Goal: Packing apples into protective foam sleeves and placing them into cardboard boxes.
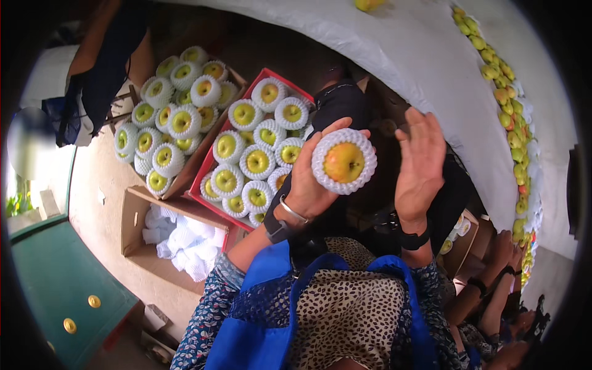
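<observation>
A yellow-red apple [343, 162] wrapped in a white foam net [326, 181] rests in my left hand [309, 185], its stem end turned up towards me. My left fingers curl around the far side of the net. To the right, my right hand [420, 166] is raised with its fingers apart and holds nothing; it does not touch the apple. Just left of my left hand stands a red-edged carton [200, 180] filled with net-wrapped green-yellow apples [257, 161]. Part of that carton is hidden behind my left hand and forearm.
Another carton [185, 182] of net-wrapped apples stands further left. Below it, an open cardboard box [132, 222] holds loose foam nets [189, 245]. A white-covered surface [416, 60] curves across the right, with unwrapped apples [513, 120] along it. Other people's arms [485, 282] are at lower right.
</observation>
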The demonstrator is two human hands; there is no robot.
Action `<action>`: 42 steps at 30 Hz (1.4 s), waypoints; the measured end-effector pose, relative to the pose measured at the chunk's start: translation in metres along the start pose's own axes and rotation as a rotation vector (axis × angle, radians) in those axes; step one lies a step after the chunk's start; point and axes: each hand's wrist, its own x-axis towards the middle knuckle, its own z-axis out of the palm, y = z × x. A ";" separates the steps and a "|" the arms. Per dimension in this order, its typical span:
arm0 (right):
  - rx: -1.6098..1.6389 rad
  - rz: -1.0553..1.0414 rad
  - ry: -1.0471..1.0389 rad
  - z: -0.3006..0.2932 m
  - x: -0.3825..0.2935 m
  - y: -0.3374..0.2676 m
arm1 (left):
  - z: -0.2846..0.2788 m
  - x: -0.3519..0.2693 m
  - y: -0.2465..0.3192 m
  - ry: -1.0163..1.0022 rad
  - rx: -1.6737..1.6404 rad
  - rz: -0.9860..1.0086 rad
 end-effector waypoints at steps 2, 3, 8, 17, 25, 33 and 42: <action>0.601 0.461 0.161 -0.008 -0.010 0.019 | 0.003 0.007 -0.003 -0.021 -0.032 -0.005; 0.780 0.638 0.228 -0.005 -0.017 0.019 | 0.003 0.009 -0.006 -0.019 -0.070 0.014; 0.680 0.526 0.154 0.032 -0.037 0.034 | -0.013 0.018 -0.022 0.082 -0.050 0.012; 0.292 0.350 0.070 0.033 -0.043 0.035 | -0.022 0.014 -0.026 0.036 -0.028 0.015; 0.416 0.461 0.070 0.030 -0.041 0.033 | -0.036 0.010 -0.025 0.019 0.016 -0.001; 0.766 0.477 0.166 0.033 -0.044 0.043 | -0.030 0.012 -0.018 0.044 0.017 0.040; 0.568 0.403 0.017 0.020 -0.042 0.035 | 0.013 0.014 -0.032 0.056 0.390 0.177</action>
